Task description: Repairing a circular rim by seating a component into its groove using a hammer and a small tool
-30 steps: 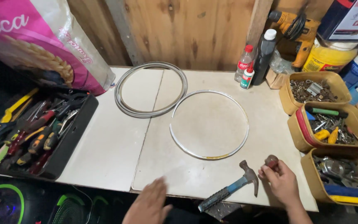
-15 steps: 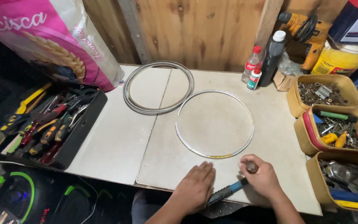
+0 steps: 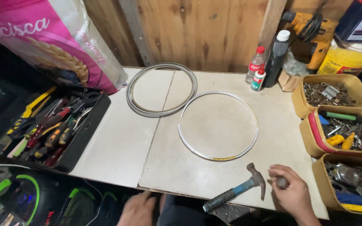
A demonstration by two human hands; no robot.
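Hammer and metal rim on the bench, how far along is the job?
Laid out: the rim lies flat, the hammer rests at the table edge. In hand: the right hand closes on a small dark piece; the left hand is off the table. Left: rim and hammer are both untouched.

Left hand [image 3: 138, 208] cut off by the near edge; right hand [image 3: 290, 193] hides a small dark object [image 3: 281, 182].

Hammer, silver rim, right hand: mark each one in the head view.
hammer [image 3: 236, 192], head view, on the blue handle.
silver rim [image 3: 255, 125], head view, on its right-hand arc.
right hand [image 3: 290, 193], head view, on the back of the hand.
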